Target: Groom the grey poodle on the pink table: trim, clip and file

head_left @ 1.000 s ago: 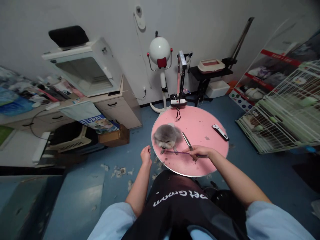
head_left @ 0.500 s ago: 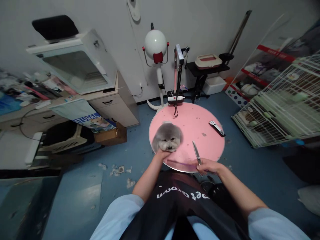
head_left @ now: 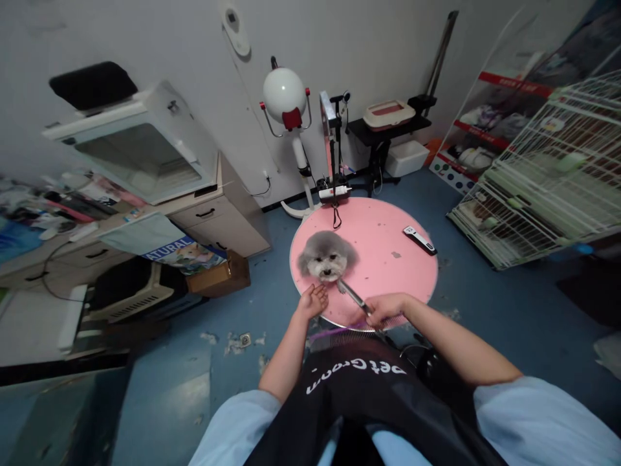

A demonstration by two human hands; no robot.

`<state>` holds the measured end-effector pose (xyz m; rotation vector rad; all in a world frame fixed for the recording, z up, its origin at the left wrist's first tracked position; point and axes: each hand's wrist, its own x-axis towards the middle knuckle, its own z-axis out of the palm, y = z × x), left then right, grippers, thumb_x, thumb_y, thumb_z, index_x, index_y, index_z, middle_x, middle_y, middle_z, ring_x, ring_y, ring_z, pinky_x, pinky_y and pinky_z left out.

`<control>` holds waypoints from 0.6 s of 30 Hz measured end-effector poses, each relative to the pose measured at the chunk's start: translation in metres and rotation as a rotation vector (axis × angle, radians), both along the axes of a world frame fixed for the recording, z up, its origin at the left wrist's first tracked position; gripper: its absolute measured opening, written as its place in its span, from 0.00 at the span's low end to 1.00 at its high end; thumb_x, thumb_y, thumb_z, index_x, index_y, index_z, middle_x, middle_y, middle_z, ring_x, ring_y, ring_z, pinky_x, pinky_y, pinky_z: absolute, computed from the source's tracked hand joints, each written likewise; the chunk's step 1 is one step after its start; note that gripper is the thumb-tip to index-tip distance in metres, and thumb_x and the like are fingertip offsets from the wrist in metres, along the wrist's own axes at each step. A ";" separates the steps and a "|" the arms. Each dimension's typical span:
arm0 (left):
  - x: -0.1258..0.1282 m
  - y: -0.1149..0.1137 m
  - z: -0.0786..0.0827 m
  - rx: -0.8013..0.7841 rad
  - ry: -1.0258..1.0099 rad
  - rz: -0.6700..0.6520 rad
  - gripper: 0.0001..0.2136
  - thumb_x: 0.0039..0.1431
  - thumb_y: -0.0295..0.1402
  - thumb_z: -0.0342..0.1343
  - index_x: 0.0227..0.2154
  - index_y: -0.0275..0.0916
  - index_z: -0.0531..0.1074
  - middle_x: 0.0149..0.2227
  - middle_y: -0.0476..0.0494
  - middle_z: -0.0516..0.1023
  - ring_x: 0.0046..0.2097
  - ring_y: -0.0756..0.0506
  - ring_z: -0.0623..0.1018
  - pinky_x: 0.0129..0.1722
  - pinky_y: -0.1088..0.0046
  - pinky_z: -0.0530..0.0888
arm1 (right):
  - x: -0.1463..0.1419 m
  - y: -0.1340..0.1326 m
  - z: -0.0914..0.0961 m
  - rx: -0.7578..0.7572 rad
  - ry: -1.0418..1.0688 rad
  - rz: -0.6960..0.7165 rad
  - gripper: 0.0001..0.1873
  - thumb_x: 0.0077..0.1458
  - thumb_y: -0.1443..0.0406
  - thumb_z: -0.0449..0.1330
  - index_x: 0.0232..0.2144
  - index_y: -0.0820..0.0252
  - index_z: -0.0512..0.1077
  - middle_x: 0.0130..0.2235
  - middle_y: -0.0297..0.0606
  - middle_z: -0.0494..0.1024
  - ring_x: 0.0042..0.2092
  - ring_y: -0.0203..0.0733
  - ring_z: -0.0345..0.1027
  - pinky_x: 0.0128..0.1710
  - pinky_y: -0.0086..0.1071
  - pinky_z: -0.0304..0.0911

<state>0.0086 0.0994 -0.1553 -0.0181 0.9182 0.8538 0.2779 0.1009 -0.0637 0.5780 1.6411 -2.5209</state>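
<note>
A small grey fluffy dog (head_left: 326,255) faces me at the near left of the round pink grooming table (head_left: 373,233). Just below its chin is my left hand (head_left: 313,300), palm upward, fingers loosely spread and holding nothing. My right hand (head_left: 387,309) grips grooming scissors (head_left: 354,296), whose blades point up and left to the fur under the dog's chin. Whether the blade tips touch the fur I cannot tell. A purple comb (head_left: 339,333) with long metal teeth stretches left from the same right hand, in front of my black apron (head_left: 359,395).
White clippers (head_left: 420,240) lie at the table's right side. A looped strap (head_left: 336,217) hangs from the grooming arm (head_left: 330,129) at the back. The white dryer (head_left: 285,96) stands behind. Wire cages (head_left: 548,168) are on the right, and hair tufts (head_left: 235,343) litter the floor.
My left hand has come away from the dog's chin, and the dog's head has lifted slightly. My right hand has moved left, swinging the scissors toward the dog's chin.
</note>
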 end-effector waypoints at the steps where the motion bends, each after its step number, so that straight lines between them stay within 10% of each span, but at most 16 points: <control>1: 0.008 0.001 0.004 -0.015 -0.059 -0.006 0.14 0.62 0.41 0.48 0.36 0.33 0.69 0.30 0.40 0.74 0.31 0.48 0.75 0.33 0.72 0.70 | 0.009 -0.016 -0.008 0.043 -0.047 0.026 0.29 0.47 0.61 0.62 0.51 0.68 0.70 0.20 0.28 0.68 0.21 0.29 0.58 0.22 0.24 0.55; 5: 0.036 0.023 0.030 -0.093 -0.177 0.030 0.18 0.61 0.43 0.47 0.36 0.31 0.70 0.29 0.39 0.74 0.30 0.46 0.75 0.32 0.70 0.71 | 0.056 -0.067 -0.047 0.407 -0.330 -0.299 0.28 0.48 0.65 0.56 0.54 0.61 0.69 0.32 0.37 0.77 0.31 0.38 0.69 0.31 0.29 0.62; 10: 0.042 0.062 0.072 -0.157 -0.134 0.222 0.12 0.60 0.39 0.46 0.30 0.36 0.67 0.26 0.44 0.71 0.28 0.47 0.72 0.28 0.71 0.71 | 0.092 -0.058 -0.091 0.854 -0.904 -0.491 0.22 0.47 0.68 0.56 0.47 0.55 0.73 0.42 0.42 0.79 0.43 0.48 0.71 0.44 0.35 0.61; 14: 0.049 0.066 0.086 -0.022 -0.013 0.222 0.11 0.62 0.36 0.43 0.29 0.37 0.66 0.25 0.46 0.69 0.26 0.49 0.71 0.27 0.73 0.70 | 0.081 -0.031 -0.106 0.951 -1.067 -0.555 0.13 0.52 0.66 0.54 0.38 0.60 0.74 0.41 0.47 0.78 0.43 0.47 0.71 0.44 0.35 0.58; 18: 0.055 0.045 0.079 0.123 0.108 0.045 0.10 0.61 0.31 0.43 0.28 0.34 0.67 0.26 0.43 0.71 0.30 0.48 0.73 0.34 0.70 0.72 | 0.029 -0.022 -0.101 0.724 -0.765 -0.995 0.16 0.57 0.59 0.48 0.33 0.61 0.72 0.35 0.45 0.78 0.38 0.44 0.71 0.39 0.33 0.61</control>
